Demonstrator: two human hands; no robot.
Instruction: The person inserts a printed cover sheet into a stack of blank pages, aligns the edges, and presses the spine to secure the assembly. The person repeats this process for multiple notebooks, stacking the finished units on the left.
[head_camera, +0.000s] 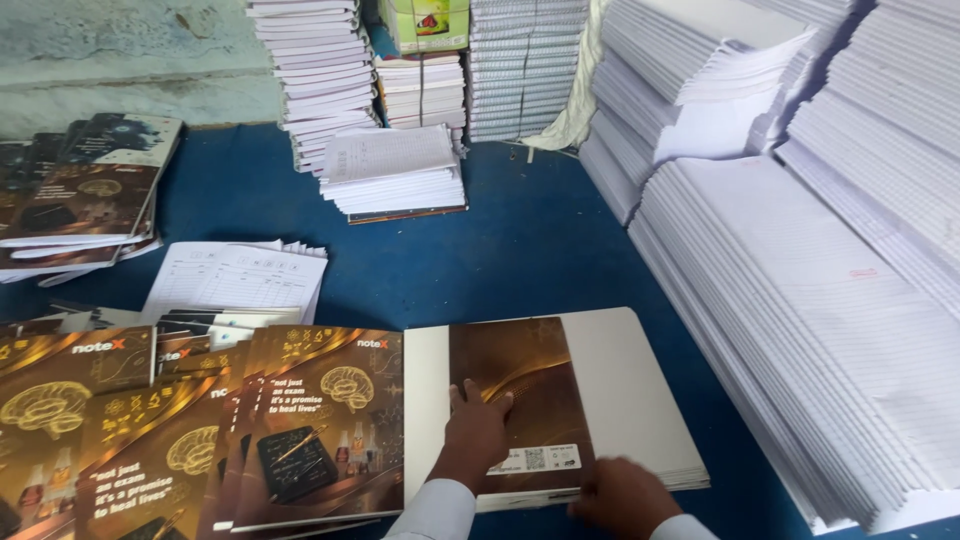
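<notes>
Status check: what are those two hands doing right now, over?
Left hand flat on brown cover sheet. Right hand at white sheet stack's near edge. Printed covers lie directly left, tall paper stacks right. Over.

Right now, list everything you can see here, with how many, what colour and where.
brown cover sheet: one, brown and gold, on the white stack at bottom centre
white stack: one, under that cover sheet
printed covers: several overlapping, brown and gold, bottom left
form sheets: small fanned pile, white, left of centre
dark covers: a pile, far left
ruled paper stacks: many, white, along the right
notebook stacks: several, white, at the back
blue floor: throughout
left hand: flat on the brown cover sheet
right hand: at the stack's near edge
</notes>
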